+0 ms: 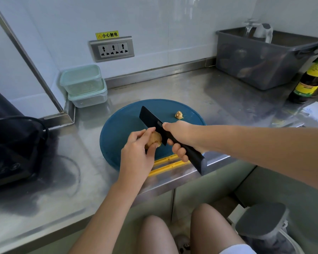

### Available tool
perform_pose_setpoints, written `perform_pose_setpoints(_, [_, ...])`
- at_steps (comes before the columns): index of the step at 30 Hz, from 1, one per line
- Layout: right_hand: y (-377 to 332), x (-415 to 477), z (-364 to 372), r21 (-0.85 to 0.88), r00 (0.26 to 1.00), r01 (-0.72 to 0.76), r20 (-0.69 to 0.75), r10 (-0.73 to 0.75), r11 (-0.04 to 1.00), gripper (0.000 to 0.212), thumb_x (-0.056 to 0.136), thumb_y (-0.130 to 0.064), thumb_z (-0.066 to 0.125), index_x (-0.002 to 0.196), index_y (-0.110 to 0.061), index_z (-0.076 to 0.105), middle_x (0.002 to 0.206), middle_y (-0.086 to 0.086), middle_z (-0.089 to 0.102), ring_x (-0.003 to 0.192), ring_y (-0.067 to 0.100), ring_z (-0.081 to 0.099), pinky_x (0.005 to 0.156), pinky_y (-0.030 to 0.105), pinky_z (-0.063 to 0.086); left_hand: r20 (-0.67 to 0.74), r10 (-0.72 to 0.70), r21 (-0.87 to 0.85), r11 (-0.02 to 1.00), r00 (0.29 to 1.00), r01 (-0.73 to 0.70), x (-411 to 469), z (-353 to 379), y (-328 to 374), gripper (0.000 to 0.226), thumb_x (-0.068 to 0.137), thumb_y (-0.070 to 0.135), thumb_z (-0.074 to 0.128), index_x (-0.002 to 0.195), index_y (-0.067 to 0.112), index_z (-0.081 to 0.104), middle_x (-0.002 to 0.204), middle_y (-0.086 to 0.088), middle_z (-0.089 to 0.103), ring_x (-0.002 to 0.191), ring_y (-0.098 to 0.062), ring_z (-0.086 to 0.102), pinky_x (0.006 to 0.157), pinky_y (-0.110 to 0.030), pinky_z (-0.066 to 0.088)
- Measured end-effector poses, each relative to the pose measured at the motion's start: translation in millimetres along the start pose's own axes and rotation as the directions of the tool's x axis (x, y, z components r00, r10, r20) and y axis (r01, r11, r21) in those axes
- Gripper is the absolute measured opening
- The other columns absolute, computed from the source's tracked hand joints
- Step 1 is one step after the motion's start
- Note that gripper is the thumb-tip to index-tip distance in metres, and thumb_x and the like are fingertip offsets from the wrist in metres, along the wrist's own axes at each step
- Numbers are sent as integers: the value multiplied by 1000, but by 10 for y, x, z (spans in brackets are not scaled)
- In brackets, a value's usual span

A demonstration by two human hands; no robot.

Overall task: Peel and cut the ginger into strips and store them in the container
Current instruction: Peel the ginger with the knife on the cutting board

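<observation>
Head view: left hand comes in from bottom centre, forearm angled up and to the right, wrist low over the near edge of the round blue cutting board. Its grip is pinching the ginger, fingers curled over the top and left side, thumb underneath on the near side. The ginger sits in the middle of the board, tan, skin partly visible; can't tell if it rests on the board or is lifted just off it. Right hand enters from the right, forearm nearly level across the frame. Its grip is wrapped tight round the handle of the black knife, with the thumb up near the blade's base. Blade points up-left, edge against the ginger's right side, and the handle butt sticks out past the surface edge toward the person. A second, smaller ginger piece lies on the far right of the board, well apart from both hands. Two lidded containers are stacked in the back-left corner of the steel surface, clear of the board. Grey tub back right, with a dark bottle just beside it. Yellow strip at the board's near edge.
</observation>
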State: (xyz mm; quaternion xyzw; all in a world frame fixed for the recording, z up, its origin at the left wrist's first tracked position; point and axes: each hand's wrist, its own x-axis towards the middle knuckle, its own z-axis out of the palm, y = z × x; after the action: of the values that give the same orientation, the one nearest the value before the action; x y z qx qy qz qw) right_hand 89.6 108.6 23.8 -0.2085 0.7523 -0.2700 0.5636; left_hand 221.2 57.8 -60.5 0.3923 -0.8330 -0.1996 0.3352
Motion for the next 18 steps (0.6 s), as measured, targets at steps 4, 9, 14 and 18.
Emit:
perform_pose_setpoints(4, [101, 33, 52, 39, 1000, -3, -18, 4, 999, 52, 97, -59, 33, 70, -17, 43, 43, -2, 40, 30, 12, 35, 37, 14, 35, -13, 21, 10, 1000, 1000, -21, -7, -7, 2, 44, 86, 14, 67, 128, 23, 59, 118, -3, 59, 106, -18, 57, 87, -18, 41])
perform_pose_setpoints(9, [202, 75, 208, -106, 988, 89, -116, -101, 990, 39, 105, -36, 24, 73, -18, 37, 60, 9, 38, 46, 18, 34, 55, 30, 39, -19, 19, 15, 1000, 1000, -18, -12, -18, 16, 43, 86, 14, 67, 128, 21, 60, 118, -5, 59, 106, -20, 57, 87, -20, 40])
perform_pose_setpoints(14, [118, 85, 104, -26, 996, -24, -85, 22, 999, 50, 99, -52, 32, 68, -13, 41, 45, 2, 38, 34, 15, 33, 40, 17, 34, -22, 20, 23, 1000, 1000, -19, -12, -4, 34, 43, 87, 12, 65, 129, 20, 59, 119, -5, 58, 107, -20, 56, 88, -18, 38])
perform_pose_setpoints(18, [61, 108, 29, 5, 1000, 13, 26, -13, 1000, 55, 100, -55, 32, 63, -15, 40, 37, 0, 40, 25, 13, 37, 36, 13, 38, -32, 38, 26, 999, 999, -37, -27, 19, 12, 43, 87, 12, 66, 128, 18, 59, 118, -7, 59, 105, -21, 59, 87, -18, 40])
